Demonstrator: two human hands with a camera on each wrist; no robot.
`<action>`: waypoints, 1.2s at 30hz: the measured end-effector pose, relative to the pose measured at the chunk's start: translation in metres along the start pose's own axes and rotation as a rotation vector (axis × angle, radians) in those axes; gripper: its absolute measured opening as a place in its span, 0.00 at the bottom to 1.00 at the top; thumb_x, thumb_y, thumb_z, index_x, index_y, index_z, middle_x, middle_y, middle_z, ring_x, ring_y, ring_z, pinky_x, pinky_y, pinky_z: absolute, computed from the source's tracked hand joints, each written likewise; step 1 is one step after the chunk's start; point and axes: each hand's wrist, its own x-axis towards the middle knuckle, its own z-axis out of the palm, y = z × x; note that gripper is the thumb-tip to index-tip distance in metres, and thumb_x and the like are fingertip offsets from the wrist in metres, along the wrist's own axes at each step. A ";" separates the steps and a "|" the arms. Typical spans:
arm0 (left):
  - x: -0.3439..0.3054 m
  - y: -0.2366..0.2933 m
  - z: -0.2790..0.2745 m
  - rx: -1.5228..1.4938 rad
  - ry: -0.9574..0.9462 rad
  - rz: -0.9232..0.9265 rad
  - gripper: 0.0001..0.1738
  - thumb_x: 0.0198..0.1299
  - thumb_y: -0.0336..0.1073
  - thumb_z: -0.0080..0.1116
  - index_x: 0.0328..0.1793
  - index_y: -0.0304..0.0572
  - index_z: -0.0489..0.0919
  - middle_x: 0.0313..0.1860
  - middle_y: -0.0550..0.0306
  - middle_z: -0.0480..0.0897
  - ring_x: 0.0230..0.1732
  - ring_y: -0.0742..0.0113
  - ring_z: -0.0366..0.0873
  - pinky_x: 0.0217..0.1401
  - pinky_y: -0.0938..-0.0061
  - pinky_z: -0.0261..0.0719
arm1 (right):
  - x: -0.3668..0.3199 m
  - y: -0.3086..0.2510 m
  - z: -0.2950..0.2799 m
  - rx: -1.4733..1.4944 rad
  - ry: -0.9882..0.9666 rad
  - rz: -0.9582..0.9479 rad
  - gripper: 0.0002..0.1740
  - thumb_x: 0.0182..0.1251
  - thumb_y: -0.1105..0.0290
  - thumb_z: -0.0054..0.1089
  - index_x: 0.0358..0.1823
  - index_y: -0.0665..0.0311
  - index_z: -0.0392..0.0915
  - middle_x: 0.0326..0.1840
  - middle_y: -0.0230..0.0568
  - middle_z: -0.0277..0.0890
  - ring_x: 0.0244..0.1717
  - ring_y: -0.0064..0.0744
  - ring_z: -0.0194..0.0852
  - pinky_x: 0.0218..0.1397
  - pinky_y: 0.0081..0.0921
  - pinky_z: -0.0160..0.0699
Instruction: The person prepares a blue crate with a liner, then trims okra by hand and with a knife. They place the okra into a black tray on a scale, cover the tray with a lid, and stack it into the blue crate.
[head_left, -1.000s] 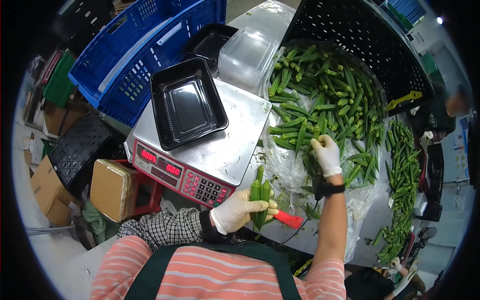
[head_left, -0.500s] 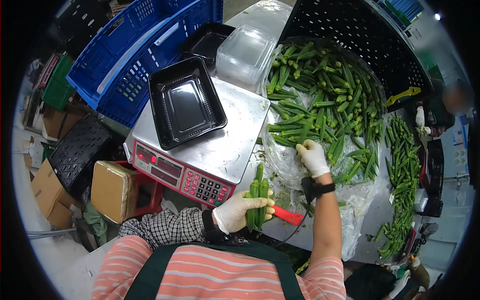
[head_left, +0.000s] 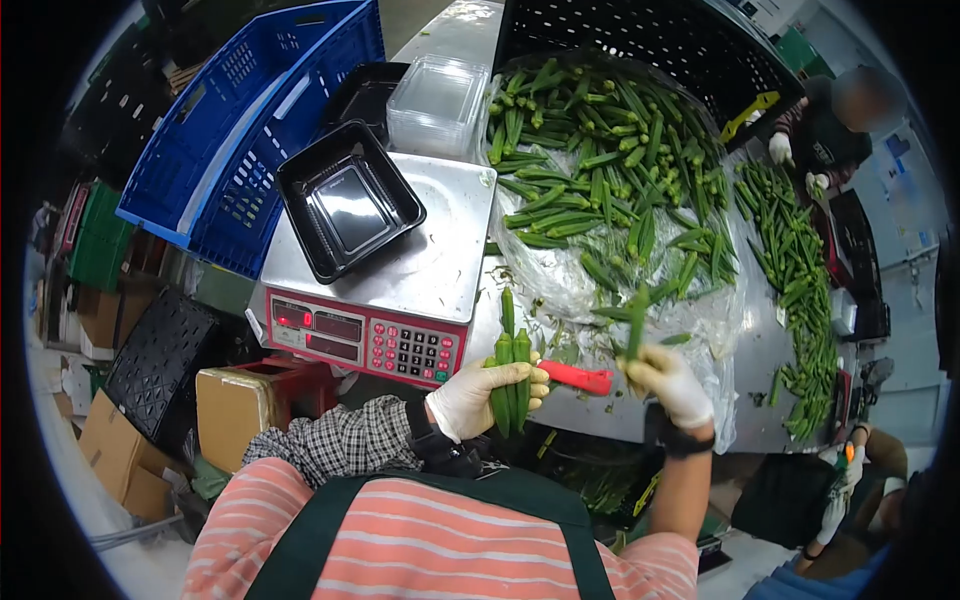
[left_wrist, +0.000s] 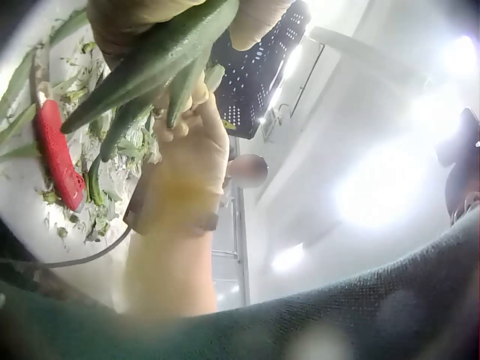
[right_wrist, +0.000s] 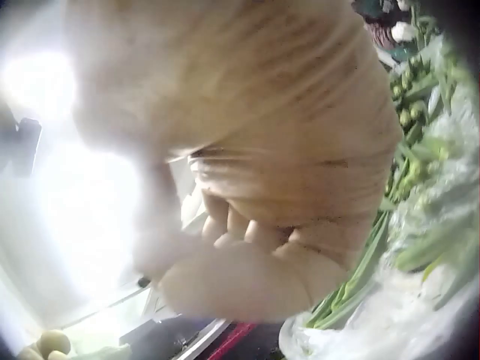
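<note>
Right now, your left hand (head_left: 462, 402) is clamped round several okra pods (head_left: 511, 385) at the near edge of the grey table (head_left: 600, 420); your right hand (head_left: 675, 386) pinches a single pod (head_left: 637, 325). Near them, a red-handled knife (head_left: 577, 378) lies among leafy scraps. Left stands the scale (head_left: 430, 270) under a black tray (head_left: 350, 205); beyond are a blue crate (head_left: 262, 165) and, far right, another worker (head_left: 835, 140).

A produce packing workplace, shown by the weighing scale (head_left: 385, 260), heaped okra (head_left: 600, 150), crates and gloved workers.
</note>
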 end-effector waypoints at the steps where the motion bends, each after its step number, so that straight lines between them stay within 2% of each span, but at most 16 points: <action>1: 0.001 -0.004 0.000 0.024 -0.013 -0.007 0.23 0.59 0.33 0.56 0.59 0.34 0.65 0.47 0.47 0.77 0.47 0.59 0.78 0.51 0.67 0.78 | -0.028 -0.005 0.005 0.021 0.025 0.073 0.09 0.61 0.67 0.57 0.29 0.66 0.77 0.20 0.25 0.68 0.21 0.13 0.59 0.24 0.15 0.59; 5: 0.011 -0.040 0.001 0.094 -0.087 -0.148 0.21 0.58 0.32 0.59 0.56 0.38 0.68 0.45 0.52 0.78 0.47 0.63 0.77 0.51 0.69 0.77 | -0.082 0.002 0.054 -0.043 0.005 0.196 0.08 0.58 0.70 0.61 0.28 0.67 0.75 0.20 0.24 0.68 0.22 0.12 0.59 0.24 0.16 0.61; 8: 0.014 -0.062 -0.002 0.138 -0.119 -0.147 0.20 0.56 0.30 0.60 0.55 0.39 0.70 0.43 0.54 0.79 0.42 0.67 0.78 0.47 0.72 0.77 | -0.074 -0.007 0.103 -0.329 -0.054 -0.026 0.09 0.58 0.69 0.61 0.28 0.68 0.76 0.18 0.27 0.68 0.22 0.14 0.61 0.25 0.17 0.64; 10: 0.004 -0.052 -0.010 0.104 -0.050 -0.172 0.20 0.56 0.28 0.59 0.55 0.38 0.69 0.42 0.54 0.79 0.42 0.66 0.79 0.48 0.71 0.77 | -0.066 0.008 0.118 0.023 0.008 0.002 0.09 0.58 0.68 0.61 0.30 0.69 0.78 0.20 0.30 0.72 0.23 0.16 0.65 0.26 0.18 0.67; 11: -0.004 -0.042 -0.014 0.107 -0.032 -0.153 0.20 0.56 0.27 0.57 0.56 0.38 0.69 0.42 0.54 0.79 0.42 0.65 0.79 0.48 0.70 0.78 | -0.059 0.007 0.115 0.106 0.034 0.201 0.09 0.59 0.68 0.60 0.31 0.69 0.79 0.23 0.32 0.75 0.25 0.16 0.68 0.29 0.20 0.70; 12: -0.014 -0.032 -0.019 0.147 -0.021 -0.119 0.21 0.57 0.29 0.56 0.57 0.37 0.68 0.44 0.53 0.79 0.45 0.62 0.79 0.51 0.68 0.77 | -0.047 0.007 0.114 0.026 0.141 0.184 0.09 0.59 0.68 0.59 0.32 0.68 0.79 0.23 0.36 0.76 0.26 0.20 0.71 0.30 0.22 0.71; 14: -0.033 -0.014 -0.031 0.071 -0.058 -0.069 0.23 0.58 0.32 0.55 0.59 0.37 0.67 0.47 0.51 0.78 0.50 0.59 0.78 0.55 0.65 0.75 | -0.006 0.024 0.122 -0.336 0.453 -0.214 0.08 0.58 0.67 0.58 0.33 0.64 0.79 0.30 0.48 0.77 0.32 0.44 0.76 0.35 0.32 0.73; 16: -0.046 -0.004 -0.036 -0.068 -0.118 -0.078 0.28 0.57 0.33 0.53 0.64 0.37 0.63 0.56 0.46 0.74 0.59 0.52 0.71 0.65 0.58 0.66 | 0.043 0.033 0.130 -0.647 0.452 -0.258 0.12 0.58 0.60 0.58 0.35 0.62 0.77 0.32 0.47 0.75 0.35 0.48 0.75 0.38 0.39 0.73; 18: -0.052 0.003 -0.038 -0.145 -0.218 -0.041 0.31 0.55 0.35 0.53 0.66 0.37 0.61 0.62 0.43 0.69 0.64 0.51 0.65 0.68 0.55 0.59 | 0.088 0.017 0.143 -0.912 0.406 -0.105 0.19 0.56 0.54 0.58 0.36 0.64 0.77 0.34 0.49 0.76 0.36 0.50 0.77 0.41 0.39 0.76; 20: -0.060 0.008 -0.040 -0.172 -0.235 0.002 0.33 0.54 0.36 0.53 0.67 0.37 0.60 0.63 0.43 0.67 0.66 0.51 0.63 0.69 0.55 0.57 | 0.121 0.014 0.146 -0.964 0.321 0.055 0.20 0.55 0.53 0.58 0.34 0.65 0.77 0.36 0.51 0.77 0.36 0.52 0.78 0.42 0.41 0.76; 23: -0.070 0.013 -0.047 -0.228 -0.269 0.057 0.36 0.52 0.38 0.54 0.68 0.37 0.59 0.66 0.42 0.64 0.68 0.51 0.59 0.71 0.54 0.54 | 0.126 0.007 0.136 -0.780 0.395 0.030 0.17 0.55 0.56 0.56 0.29 0.66 0.78 0.32 0.56 0.77 0.33 0.53 0.77 0.38 0.42 0.73; 24: -0.072 0.013 -0.049 -0.247 -0.279 0.070 0.37 0.52 0.39 0.54 0.68 0.37 0.58 0.66 0.42 0.63 0.69 0.51 0.58 0.71 0.54 0.53 | 0.124 0.018 0.130 -0.655 0.432 -0.109 0.15 0.57 0.61 0.56 0.27 0.68 0.77 0.24 0.47 0.77 0.25 0.44 0.76 0.32 0.36 0.72; 26: -0.074 0.017 -0.046 -0.256 -0.276 0.102 0.37 0.52 0.39 0.54 0.69 0.37 0.58 0.67 0.42 0.62 0.69 0.51 0.58 0.71 0.54 0.52 | 0.098 -0.004 0.126 -0.266 0.312 -0.192 0.13 0.60 0.64 0.57 0.28 0.68 0.76 0.19 0.38 0.74 0.20 0.28 0.69 0.26 0.27 0.68; 28: -0.074 0.020 -0.044 -0.233 -0.246 0.111 0.39 0.51 0.40 0.55 0.69 0.37 0.57 0.68 0.42 0.61 0.70 0.51 0.57 0.72 0.54 0.50 | 0.062 -0.035 0.133 0.052 0.135 -0.072 0.10 0.62 0.67 0.57 0.29 0.67 0.76 0.19 0.27 0.70 0.20 0.15 0.60 0.24 0.17 0.62; 32: -0.070 0.024 -0.041 -0.226 -0.333 0.089 0.40 0.50 0.41 0.56 0.70 0.38 0.57 0.69 0.42 0.59 0.71 0.52 0.55 0.73 0.55 0.47 | 0.018 -0.053 0.152 0.184 0.003 -0.131 0.10 0.66 0.66 0.54 0.33 0.67 0.75 0.22 0.26 0.69 0.23 0.13 0.61 0.25 0.15 0.62; 36: -0.065 0.025 -0.040 -0.223 -0.387 0.066 0.41 0.49 0.41 0.57 0.70 0.39 0.56 0.71 0.43 0.55 0.72 0.53 0.51 0.74 0.58 0.46 | 0.000 -0.053 0.160 0.164 0.132 -0.180 0.10 0.66 0.67 0.55 0.33 0.68 0.74 0.23 0.26 0.67 0.24 0.15 0.61 0.27 0.16 0.63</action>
